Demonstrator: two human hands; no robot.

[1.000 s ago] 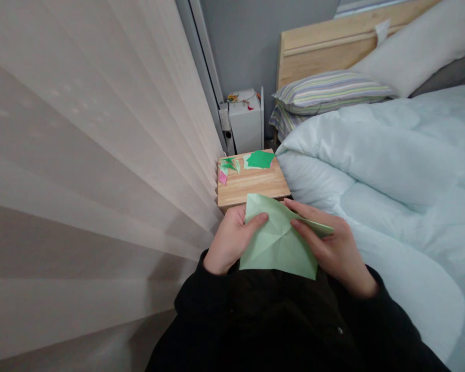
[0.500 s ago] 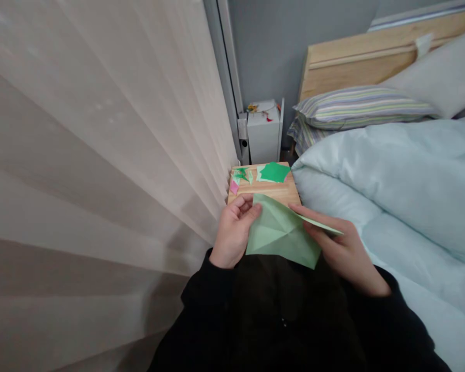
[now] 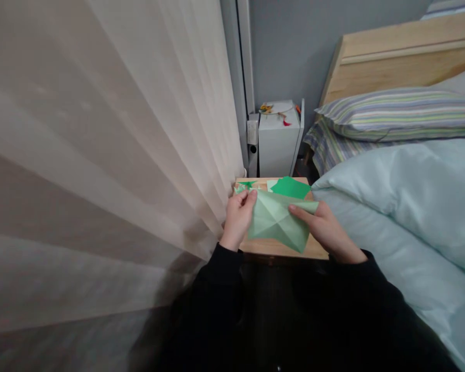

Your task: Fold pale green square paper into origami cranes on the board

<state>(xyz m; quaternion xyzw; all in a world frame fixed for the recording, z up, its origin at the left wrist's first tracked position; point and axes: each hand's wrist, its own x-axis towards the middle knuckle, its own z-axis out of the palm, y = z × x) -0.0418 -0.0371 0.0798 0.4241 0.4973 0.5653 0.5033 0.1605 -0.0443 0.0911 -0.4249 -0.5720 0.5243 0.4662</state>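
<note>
A creased sheet of light green paper (image 3: pixel 277 219) is held between my two hands above a small wooden table (image 3: pixel 269 247). My left hand (image 3: pixel 238 214) pinches its upper left corner between thumb and fingers. On the other side my right hand (image 3: pixel 327 227) grips the paper's right part, thumb on the front and the other fingers hidden behind. Crossing fold lines show on the sheet, and its upper right edge is bent over. Behind it on the table lie darker green paper (image 3: pixel 292 187) and a green folded paper piece (image 3: pixel 248 184).
A pale pleated curtain (image 3: pixel 158 129) hangs close on the left. To the right is a bed with a light blue quilt (image 3: pixel 411 206) and a striped pillow (image 3: pixel 403 111). A white cabinet (image 3: pixel 277 147) with small coloured items on top stands beyond the table.
The view has shifted, showing more of the table's front. My right hand has brought the right part of the sheet round, so the paper now faces me more flatly. Both hands still hold it.
</note>
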